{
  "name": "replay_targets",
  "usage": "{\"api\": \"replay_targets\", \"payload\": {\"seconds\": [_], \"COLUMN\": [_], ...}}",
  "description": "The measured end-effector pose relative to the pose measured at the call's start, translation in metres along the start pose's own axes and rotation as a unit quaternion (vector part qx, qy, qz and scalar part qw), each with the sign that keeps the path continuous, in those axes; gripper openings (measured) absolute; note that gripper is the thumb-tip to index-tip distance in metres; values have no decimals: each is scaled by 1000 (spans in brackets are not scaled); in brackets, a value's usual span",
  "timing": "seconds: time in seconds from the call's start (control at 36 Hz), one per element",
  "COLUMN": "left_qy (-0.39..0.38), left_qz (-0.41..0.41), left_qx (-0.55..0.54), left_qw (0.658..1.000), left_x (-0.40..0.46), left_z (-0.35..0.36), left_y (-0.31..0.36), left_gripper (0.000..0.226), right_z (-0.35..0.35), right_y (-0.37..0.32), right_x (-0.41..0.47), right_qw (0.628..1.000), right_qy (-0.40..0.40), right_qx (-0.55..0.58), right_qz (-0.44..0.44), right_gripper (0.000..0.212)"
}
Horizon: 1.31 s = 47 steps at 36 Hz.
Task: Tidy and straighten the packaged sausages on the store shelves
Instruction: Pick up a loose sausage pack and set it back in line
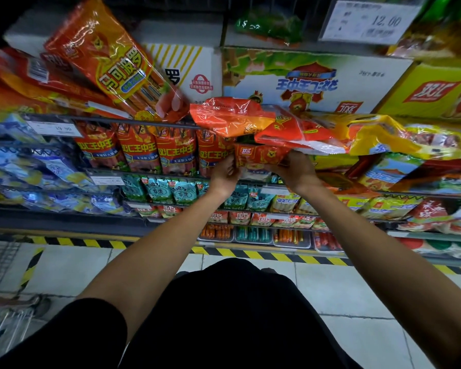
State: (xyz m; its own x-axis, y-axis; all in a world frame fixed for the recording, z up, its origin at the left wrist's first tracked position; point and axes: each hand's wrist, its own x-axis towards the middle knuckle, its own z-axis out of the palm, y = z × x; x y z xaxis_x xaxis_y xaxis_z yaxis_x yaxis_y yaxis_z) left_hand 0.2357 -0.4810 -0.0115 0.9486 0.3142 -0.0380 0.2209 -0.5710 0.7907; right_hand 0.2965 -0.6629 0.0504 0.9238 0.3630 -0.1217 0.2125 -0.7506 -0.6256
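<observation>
Gripping one red sausage pack (261, 155), both hands, beneath overhanging packs (253, 121).

Two hands, left (225, 173) and right (296, 170), are in view. Three cartons stand on the top shelf: white striped (186, 70), white-and-green (314, 78), yellow (431, 94). Four red upright sausage packs (157, 153) stand in one row, and three price tags (370, 21) are visible.

I see open air over the floor (330, 302) below both arms. Above my hands, slumped packs (250, 118) overhang the rail (112, 120) (crowding that approach); upright packs (139, 150) fill the left.
</observation>
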Motion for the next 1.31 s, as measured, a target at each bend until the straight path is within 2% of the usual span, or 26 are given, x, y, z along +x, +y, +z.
{"api": "replay_targets", "payload": {"seconds": [0.06, 0.19, 0.22, 0.25, 0.28, 0.36, 0.42, 0.47, 0.53, 0.64, 0.69, 0.81, 0.86, 0.89, 0.97, 1.03, 1.08, 1.17, 1.22, 1.31], "left_qy": [-1, -29, -20, -23, -28, -14, 1, -32, -103, -183, -211, -208, -191, -179, -136, -104, -94, -125, -133, -117], "left_qz": [-17, 25, 21, 24, -11, -13, -48, -48, -44, -131, -147, -165, -163, -159, -140, -153, -160, -151, -149, -137], "left_qx": [-31, 22, 26, 4, -30, -1, -70, -45, -30, -54, -60, -82, -92, -102, -156, -199, -199, -178, -133, -103], "left_qw": [999, 999, 999, 999, 999, 1000, 996, 997, 993, 973, 965, 961, 964, 965, 968, 962, 962, 964, 971, 978], "left_x": [2, 1, 2, 0, 1, 8, 4, 7, 10, 7, 6, 12, 13, 11, 3, 2, 3, 4, 1, -1], "left_z": [4, 15, 16, 16, 17, 18, 16, 18, 22, 24, 21, 22, 24, 24, 26, 27, 26, 24, 20, 22], "left_y": [-1, -14, -16, -18, -19, -20, -9, -14, -17, -16, -16, -16, -14, -11, -8, -12, -16, -18, -16, -22], "left_gripper": [27, 13, 17, 18, 17, 21, 27, 38, 47, 73, 81, 85, 83, 82, 78, 75, 69, 62, 64, 70], "right_z": [3, 14, 16, 17, 18, 15, 14, 14, 16, 15, 16, 25, 24, 26, 30, 29, 27, 28, 31, 31], "right_y": [3, 9, 10, 9, 8, 3, 7, 14, 17, 15, 16, 20, 25, 27, 27, 24, 20, 10, 9, 10], "right_x": [-1, 1, 1, 1, 1, 3, 9, 15, 17, 23, 27, 21, 22, 26, 35, 38, 37, 34, 33, 34], "right_qw": [1000, 998, 997, 996, 996, 996, 994, 991, 987, 984, 983, 984, 979, 975, 990, 991, 992, 987, 979, 978], "right_qy": [4, -39, -47, -54, -54, -45, -55, -74, -90, -116, -126, -98, -86, -91, -46, -51, -59, -100, -120, -104], "right_qx": [1, -21, -33, -50, -66, -75, -88, -106, -131, -130, -119, -119, -178, -196, -123, -106, -91, -110, -145, -164], "right_qz": [13, 49, 48, 43, 37, 29, 17, 15, 21, 43, 68, 94, 45, 52, 54, 55, 60, 60, 75, 82], "right_gripper": [42, 31, 31, 33, 37, 41, 47, 54, 57, 50, 51, 47, 48, 45, 41, 40, 35, 35, 37, 36]}}
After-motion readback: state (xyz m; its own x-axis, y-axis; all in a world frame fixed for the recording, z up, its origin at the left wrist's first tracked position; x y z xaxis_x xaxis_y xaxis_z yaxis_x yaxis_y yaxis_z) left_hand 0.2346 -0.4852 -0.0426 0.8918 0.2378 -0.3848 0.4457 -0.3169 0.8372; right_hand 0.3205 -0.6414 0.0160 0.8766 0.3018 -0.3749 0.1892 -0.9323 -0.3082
